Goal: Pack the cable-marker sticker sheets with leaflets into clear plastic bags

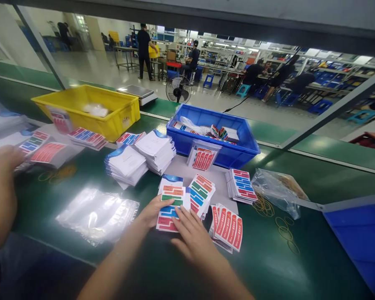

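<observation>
My left hand (156, 211) is closed on a label sheet (170, 213) printed with orange, green, blue and red shapes, its thumb on top. Behind that sheet a white and blue booklet (172, 180) shows its upper part. My right hand (192, 233) lies with fingers stretched out over the sheet's right side, touching it. Just right of the hands is a fanned pile of similar coloured sheets (203, 189). Nearer my right wrist sits a pile of red "Max Level" and "Min Level" label sheets (228, 227).
Booklet stacks (126, 164), clear plastic bags (96, 212), a blue bin (212, 129), a yellow bin (90, 108), another label stack (241, 185) and rubber bands (286, 233) are on the green table (265, 266). A co-worker's blurred hand (6, 162) reaches in from the left.
</observation>
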Demonstrator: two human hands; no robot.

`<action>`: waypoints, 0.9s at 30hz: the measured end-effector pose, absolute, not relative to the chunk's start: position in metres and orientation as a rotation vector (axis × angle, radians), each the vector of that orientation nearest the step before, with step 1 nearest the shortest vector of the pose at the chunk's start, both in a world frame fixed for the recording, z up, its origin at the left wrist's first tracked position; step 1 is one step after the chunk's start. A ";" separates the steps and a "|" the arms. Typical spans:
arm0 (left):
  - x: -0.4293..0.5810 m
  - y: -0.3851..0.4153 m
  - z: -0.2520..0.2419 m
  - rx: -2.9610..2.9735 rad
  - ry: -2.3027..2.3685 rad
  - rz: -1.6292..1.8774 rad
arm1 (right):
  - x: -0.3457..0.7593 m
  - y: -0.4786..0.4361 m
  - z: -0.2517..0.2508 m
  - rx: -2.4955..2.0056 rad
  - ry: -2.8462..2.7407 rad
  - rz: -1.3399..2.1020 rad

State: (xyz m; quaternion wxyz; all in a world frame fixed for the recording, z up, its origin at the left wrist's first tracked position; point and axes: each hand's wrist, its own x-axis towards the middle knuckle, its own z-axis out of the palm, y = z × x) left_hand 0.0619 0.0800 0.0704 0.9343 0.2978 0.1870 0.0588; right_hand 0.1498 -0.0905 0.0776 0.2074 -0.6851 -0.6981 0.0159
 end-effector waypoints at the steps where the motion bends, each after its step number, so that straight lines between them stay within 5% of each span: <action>1: 0.060 0.080 0.070 0.644 0.399 0.108 | 0.156 -0.097 0.082 -1.934 -1.916 0.001; 5: 0.055 0.084 0.066 0.691 0.452 0.050 | 0.199 -0.141 0.098 -2.159 -1.670 -0.183; 10: 0.054 0.086 0.065 0.715 0.519 0.013 | 0.241 -0.197 0.083 -2.498 -1.531 0.021; 27: 0.058 0.083 0.056 0.727 0.492 -0.020 | 0.245 -0.208 0.095 -2.481 -1.393 0.389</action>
